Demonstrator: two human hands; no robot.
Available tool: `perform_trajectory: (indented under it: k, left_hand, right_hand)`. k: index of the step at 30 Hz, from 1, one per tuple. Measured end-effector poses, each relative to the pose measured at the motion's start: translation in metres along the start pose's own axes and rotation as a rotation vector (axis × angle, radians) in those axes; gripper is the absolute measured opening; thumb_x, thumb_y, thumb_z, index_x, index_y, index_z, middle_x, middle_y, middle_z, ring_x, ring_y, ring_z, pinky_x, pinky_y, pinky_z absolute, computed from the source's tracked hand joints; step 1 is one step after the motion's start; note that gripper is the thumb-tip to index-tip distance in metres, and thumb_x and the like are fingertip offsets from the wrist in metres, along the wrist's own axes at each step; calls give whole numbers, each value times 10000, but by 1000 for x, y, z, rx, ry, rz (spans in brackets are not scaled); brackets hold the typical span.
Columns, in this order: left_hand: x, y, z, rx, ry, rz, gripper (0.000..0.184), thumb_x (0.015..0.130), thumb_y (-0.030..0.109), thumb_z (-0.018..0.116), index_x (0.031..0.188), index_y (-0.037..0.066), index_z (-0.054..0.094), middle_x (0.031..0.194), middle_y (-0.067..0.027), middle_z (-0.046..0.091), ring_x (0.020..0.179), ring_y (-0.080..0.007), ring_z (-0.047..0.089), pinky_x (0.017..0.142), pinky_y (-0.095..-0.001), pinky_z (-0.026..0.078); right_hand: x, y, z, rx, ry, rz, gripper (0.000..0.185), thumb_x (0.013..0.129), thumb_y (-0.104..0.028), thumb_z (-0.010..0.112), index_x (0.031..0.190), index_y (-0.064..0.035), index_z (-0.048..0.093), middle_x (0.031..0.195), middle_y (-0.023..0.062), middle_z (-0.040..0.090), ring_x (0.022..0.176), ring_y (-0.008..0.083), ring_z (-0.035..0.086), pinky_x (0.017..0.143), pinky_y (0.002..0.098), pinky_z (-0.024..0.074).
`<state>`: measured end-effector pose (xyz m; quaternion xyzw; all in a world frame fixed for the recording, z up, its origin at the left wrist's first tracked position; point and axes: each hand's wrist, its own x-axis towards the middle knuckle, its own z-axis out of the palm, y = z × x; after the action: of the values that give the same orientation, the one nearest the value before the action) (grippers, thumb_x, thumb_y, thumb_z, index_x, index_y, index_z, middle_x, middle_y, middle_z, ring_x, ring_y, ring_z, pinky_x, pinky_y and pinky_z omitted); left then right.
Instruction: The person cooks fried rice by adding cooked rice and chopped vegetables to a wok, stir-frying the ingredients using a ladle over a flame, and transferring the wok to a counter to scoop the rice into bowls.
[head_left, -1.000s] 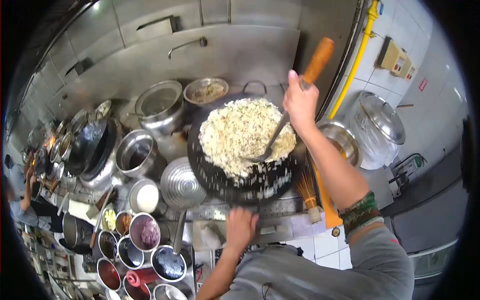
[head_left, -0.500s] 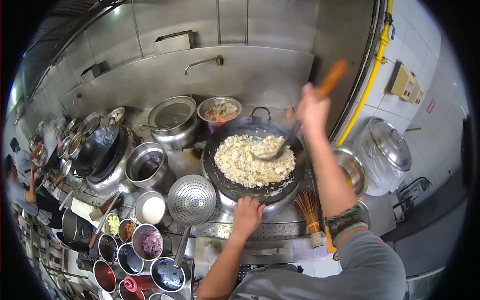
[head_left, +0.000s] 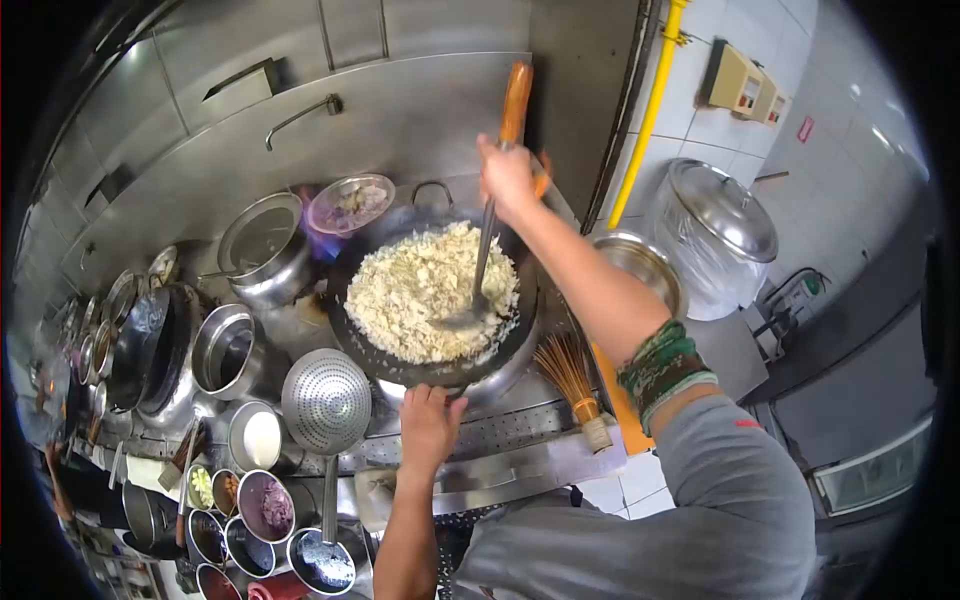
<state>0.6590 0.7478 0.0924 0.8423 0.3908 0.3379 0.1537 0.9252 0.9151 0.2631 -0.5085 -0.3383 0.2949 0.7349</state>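
A large black wok (head_left: 527, 300) sits on the burner, full of pale, crumbly fried rice (head_left: 415, 285). My right hand (head_left: 508, 180) is closed round the shaft of a long ladle (head_left: 486, 250), just below its wooden handle, which points up. The ladle's dark head lies against the rice in the right part of the wok. At the near rim, my left hand (head_left: 428, 420) is closed on the wok's edge, its fingertips over the rim. Whether it grips a handle there is hidden.
Beyond the wok stand a bowl of scraps (head_left: 350, 205) and a metal pot (head_left: 262, 250). A perforated strainer (head_left: 326, 400) and several seasoning containers are on the left. A bamboo brush (head_left: 575, 385) lies right of the burner, near a steel bowl (head_left: 640, 265) and a lidded pot (head_left: 725, 215).
The view has shifted right. My right hand has brought the ladle from a raised scoop of rice down against the rice, its handle now more upright. My left hand stays at the rim.
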Motion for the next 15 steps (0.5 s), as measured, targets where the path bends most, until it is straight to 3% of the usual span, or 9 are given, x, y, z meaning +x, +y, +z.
perform_trajectory:
  k: [1, 3, 5, 8, 10, 11, 13, 15]
  left_hand:
    - [1, 11, -12, -1, 7, 13, 226, 778, 212, 729, 855, 35, 611, 842, -137, 541, 833, -337, 508, 731, -454, 402]
    - [-10, 50, -53, -40, 0, -59, 191, 781, 189, 724, 819, 37, 613, 839, -138, 540, 820, -350, 498, 725, -444, 404]
    - [-1, 66, -60, -93, 62, -49, 162, 786, 153, 715, 774, 41, 598, 830, -143, 529, 809, -358, 490, 709, -445, 403]
    - [-10, 37, -20, -29, 117, -40, 180, 802, 171, 696, 738, 56, 573, 815, -140, 516, 831, -355, 500, 691, -453, 398]
    - [-52, 20, -2, 53, 68, -56, 174, 805, 176, 692, 743, 61, 576, 820, -139, 517, 835, -352, 503, 690, -453, 396]
    - [-67, 16, 2, 130, 23, -46, 169, 808, 180, 688, 748, 66, 579, 826, -138, 518, 840, -350, 505, 690, -452, 394]
    - [-92, 28, -20, -25, 20, -9, 158, 811, 184, 684, 770, 67, 586, 847, -135, 526, 845, -345, 509, 696, -449, 396]
    - [-72, 34, -32, -28, 20, -40, 172, 802, 208, 694, 814, 60, 606, 880, -131, 544, 867, -336, 517, 715, -439, 408]
  right_hand:
    - [4, -23, 6, -28, 73, 22, 263, 906, -220, 608, 721, -40, 562, 477, 28, 438, 372, 149, 421, 333, 330, 292]
    - [-9, -61, -2, -23, -63, 111, 273, 940, -248, 576, 753, -119, 426, 517, -32, 361, 363, 109, 326, 330, 283, 281]
    - [-27, -60, 1, 25, -87, 212, 282, 947, -253, 574, 756, -119, 415, 530, -41, 356, 374, 91, 296, 328, 287, 270]
    - [-57, -39, 25, -19, 8, 70, 290, 945, -255, 589, 763, -112, 415, 520, -39, 364, 369, 83, 316, 327, 286, 282]
    - [-65, -13, 24, -187, 139, -271, 348, 914, -292, 631, 709, -55, 480, 522, -11, 419, 419, 102, 415, 391, 309, 350]
    - [-81, -20, 21, -80, 144, -305, 347, 908, -287, 654, 699, -62, 490, 528, -24, 423, 438, 77, 401, 412, 295, 344]
    - [-101, -30, 16, 82, 84, -307, 319, 931, -283, 632, 758, -116, 423, 502, -38, 382, 359, 84, 353, 339, 283, 295]
    - [-96, -27, 18, 117, 37, -262, 320, 928, -288, 635, 760, -114, 426, 505, -39, 376, 365, 83, 353, 340, 281, 292]
